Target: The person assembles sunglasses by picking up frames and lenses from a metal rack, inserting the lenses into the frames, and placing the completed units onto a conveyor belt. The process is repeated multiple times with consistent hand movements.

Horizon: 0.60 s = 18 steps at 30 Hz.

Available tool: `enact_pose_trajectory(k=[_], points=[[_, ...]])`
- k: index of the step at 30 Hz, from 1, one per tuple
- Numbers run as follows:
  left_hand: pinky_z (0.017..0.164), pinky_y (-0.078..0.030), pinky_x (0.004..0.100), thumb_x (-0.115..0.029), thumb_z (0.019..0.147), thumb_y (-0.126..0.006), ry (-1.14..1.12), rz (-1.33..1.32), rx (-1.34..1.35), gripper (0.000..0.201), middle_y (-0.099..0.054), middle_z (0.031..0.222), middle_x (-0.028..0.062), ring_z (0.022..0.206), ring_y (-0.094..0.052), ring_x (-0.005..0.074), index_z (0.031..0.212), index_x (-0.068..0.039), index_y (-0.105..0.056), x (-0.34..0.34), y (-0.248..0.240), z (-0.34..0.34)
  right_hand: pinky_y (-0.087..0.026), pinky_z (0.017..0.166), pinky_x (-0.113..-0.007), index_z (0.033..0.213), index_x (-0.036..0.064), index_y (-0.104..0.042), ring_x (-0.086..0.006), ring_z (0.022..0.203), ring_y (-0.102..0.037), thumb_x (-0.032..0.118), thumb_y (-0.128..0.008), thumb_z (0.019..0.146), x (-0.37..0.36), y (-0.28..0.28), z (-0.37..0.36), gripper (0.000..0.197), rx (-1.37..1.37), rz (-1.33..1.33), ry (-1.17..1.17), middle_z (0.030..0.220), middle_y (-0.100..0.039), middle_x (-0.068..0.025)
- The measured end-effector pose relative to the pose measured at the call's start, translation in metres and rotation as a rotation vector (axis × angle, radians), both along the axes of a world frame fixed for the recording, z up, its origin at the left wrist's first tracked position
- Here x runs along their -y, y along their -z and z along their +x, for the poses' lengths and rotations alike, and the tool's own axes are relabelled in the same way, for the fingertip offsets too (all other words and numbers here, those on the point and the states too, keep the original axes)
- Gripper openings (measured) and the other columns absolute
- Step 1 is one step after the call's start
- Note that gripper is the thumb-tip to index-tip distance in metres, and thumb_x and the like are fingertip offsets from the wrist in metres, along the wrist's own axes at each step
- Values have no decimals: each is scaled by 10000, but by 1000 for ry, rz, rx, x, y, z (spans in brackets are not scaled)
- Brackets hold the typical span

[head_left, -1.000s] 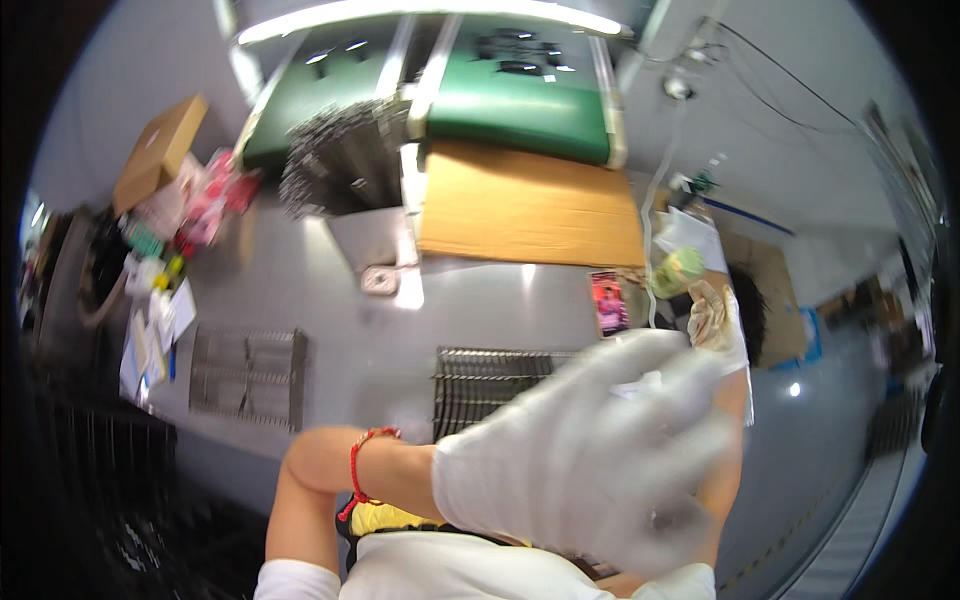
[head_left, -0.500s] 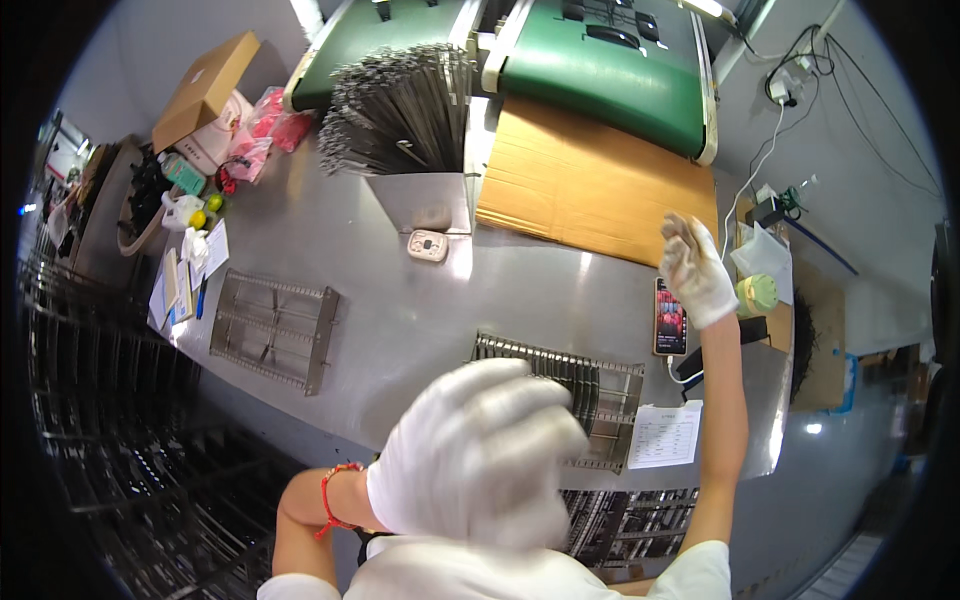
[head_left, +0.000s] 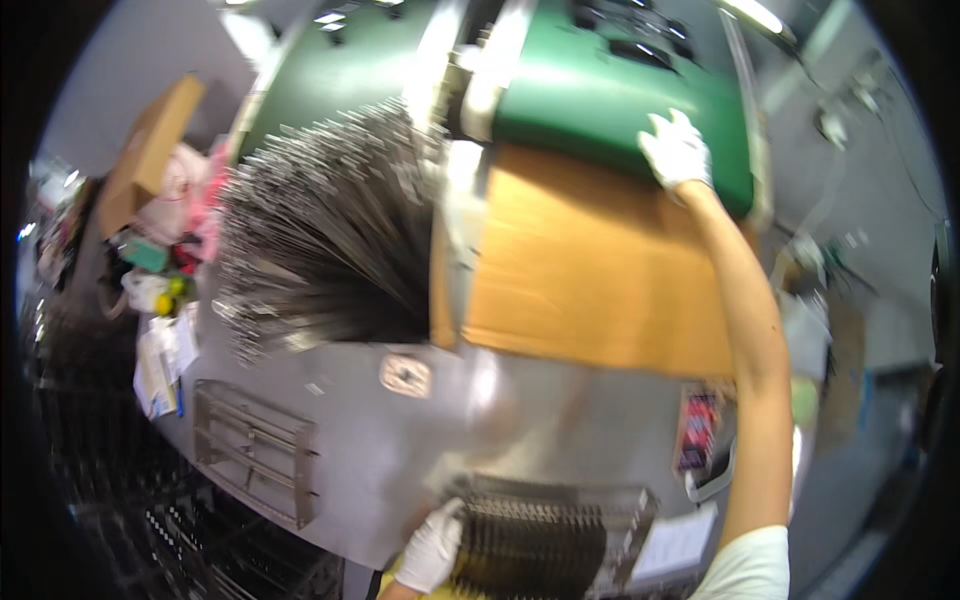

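My right hand (head_left: pixel 678 152), in a white glove, reaches out over the front of the right green conveyor belt (head_left: pixel 600 120). Its fingers are spread and nothing is held in them. My left hand (head_left: pixel 432 552), also gloved, is at the near edge of the table with its fingers curled at the left end of a metal rack (head_left: pixel 628 530). A row of dark thin plates (head_left: pixel 535 545) fills much of that rack. Motion blur hides fine detail around the left fingers. On the belt, beyond my right hand, lie several black pieces (head_left: pixel 640 52).
A large bundle of thin metal strips (head_left: pixel 340 230) stands left of a flat cardboard sheet (head_left: pixel 600 270). A second metal rack (head_left: pixel 255 450) rests at left. A phone (head_left: pixel 697 430) with a cable and a paper sheet (head_left: pixel 675 545) lie at right; a small pinkish case (head_left: pixel 405 376) sits mid-table.
My right hand has moved from near the phone out to the green belt. My left hand has come down to the rack's left end. The whole view has shifted forward.
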State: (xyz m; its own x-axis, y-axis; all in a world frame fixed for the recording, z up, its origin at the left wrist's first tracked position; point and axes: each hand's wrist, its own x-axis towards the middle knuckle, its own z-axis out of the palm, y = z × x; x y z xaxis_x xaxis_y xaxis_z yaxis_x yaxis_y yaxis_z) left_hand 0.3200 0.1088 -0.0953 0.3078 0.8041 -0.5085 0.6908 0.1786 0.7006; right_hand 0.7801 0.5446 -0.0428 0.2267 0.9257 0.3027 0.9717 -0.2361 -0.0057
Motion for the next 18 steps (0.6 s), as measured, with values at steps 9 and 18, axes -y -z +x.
enact_pose_trajectory(k=[9, 18], points=[[896, -518, 408, -375, 1017, -489, 94, -177, -84, 493, -634, 1234, 145, 996, -652, 293, 1467, -174, -467, -15, 14, 14, -386, 1077, -458, 1305, 57, -592, -288, 1433, -336, 287, -451, 976, -180, 48, 62, 426, 299, 58, 136, 1595, -303, -105], [891, -502, 355, -292, 1036, -461, 64, -100, -98, 440, -640, 1228, 118, 1032, -619, 235, 1454, -159, -489, -29, -1, 21, -350, 1114, -457, 1356, 44, -542, -276, 1411, -365, 232, -487, 966, -154, 40, 54, 437, 303, 112, 14, 1601, -304, -56]])
